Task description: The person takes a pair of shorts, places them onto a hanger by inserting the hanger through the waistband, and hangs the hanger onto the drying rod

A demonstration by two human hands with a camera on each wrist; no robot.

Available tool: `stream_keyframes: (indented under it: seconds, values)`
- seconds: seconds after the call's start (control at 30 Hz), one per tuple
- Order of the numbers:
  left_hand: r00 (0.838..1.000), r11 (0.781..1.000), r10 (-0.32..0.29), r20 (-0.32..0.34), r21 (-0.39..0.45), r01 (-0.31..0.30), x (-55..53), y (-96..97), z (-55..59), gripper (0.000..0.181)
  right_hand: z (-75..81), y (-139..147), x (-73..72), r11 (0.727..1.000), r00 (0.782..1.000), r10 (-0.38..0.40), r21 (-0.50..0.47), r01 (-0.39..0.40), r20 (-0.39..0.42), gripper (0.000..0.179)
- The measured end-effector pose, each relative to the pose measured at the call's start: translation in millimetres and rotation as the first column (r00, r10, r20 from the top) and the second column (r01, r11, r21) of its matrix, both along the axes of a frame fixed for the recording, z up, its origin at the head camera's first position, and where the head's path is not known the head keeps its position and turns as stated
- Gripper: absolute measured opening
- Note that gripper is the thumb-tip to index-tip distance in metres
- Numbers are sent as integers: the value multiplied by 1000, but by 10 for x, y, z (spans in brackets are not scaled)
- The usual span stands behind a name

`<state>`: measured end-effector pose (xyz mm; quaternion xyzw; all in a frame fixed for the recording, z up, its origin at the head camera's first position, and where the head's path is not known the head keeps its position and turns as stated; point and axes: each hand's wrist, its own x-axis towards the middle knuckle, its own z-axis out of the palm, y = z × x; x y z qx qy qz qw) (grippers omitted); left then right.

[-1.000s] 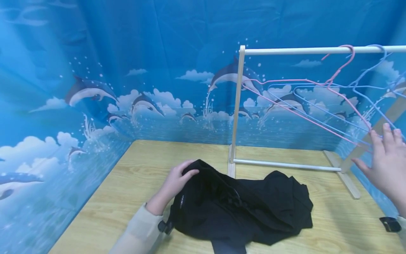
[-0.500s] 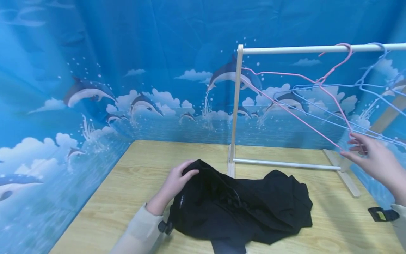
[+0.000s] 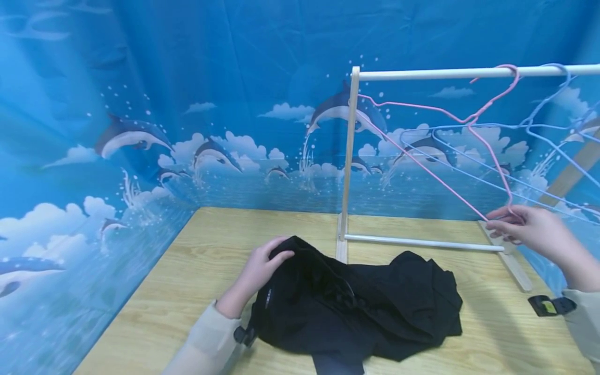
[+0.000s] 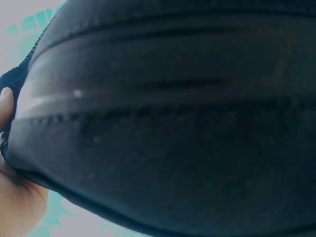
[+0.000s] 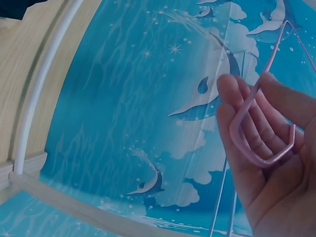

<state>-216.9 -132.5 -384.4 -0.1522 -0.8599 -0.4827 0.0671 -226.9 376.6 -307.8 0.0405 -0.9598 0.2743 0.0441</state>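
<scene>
A crumpled black garment [image 3: 375, 312] with a small pale print lies on the wooden table. My left hand [image 3: 255, 268] grips its upper left edge, thumb on the near side; in the left wrist view the black cloth [image 4: 168, 148] hides most of that hand. At the right, my right hand [image 3: 539, 229] pinches the lower corner of a pink wire hanger [image 3: 489, 146], whose hook sits over the rack's top bar. The right wrist view shows the hanger's bent end [image 5: 239, 140] lying across the palm, between thumb and fingers.
A clothes rack with a white top bar [image 3: 422, 74], wooden posts [image 3: 350, 156] and a lower rail [image 3: 422, 242] stands at the back right. Blue hangers [image 3: 550, 99] hang behind the pink one. A dolphin-print curtain [image 3: 234, 94] borders the table [image 3: 154, 291].
My right hand has moved left from the hangers' side, taken hold of the pink hanger's lower corner and swung it, its far end rising. My left hand and the black garment stay put.
</scene>
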Motion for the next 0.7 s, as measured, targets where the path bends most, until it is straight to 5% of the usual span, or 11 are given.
stream_keyframes:
  seconds: [0.33,0.7]
  values:
    - [999,1000,15,-29,-2,-15,-12,-4,-25,35,26,-13,-49,990,985,87,-122,-69,150,47]
    - [1000,1000,-3,-21,-2,3,-6,-2,-23,35,-14,-88,-18,965,983,113,-253,-74,144,40]
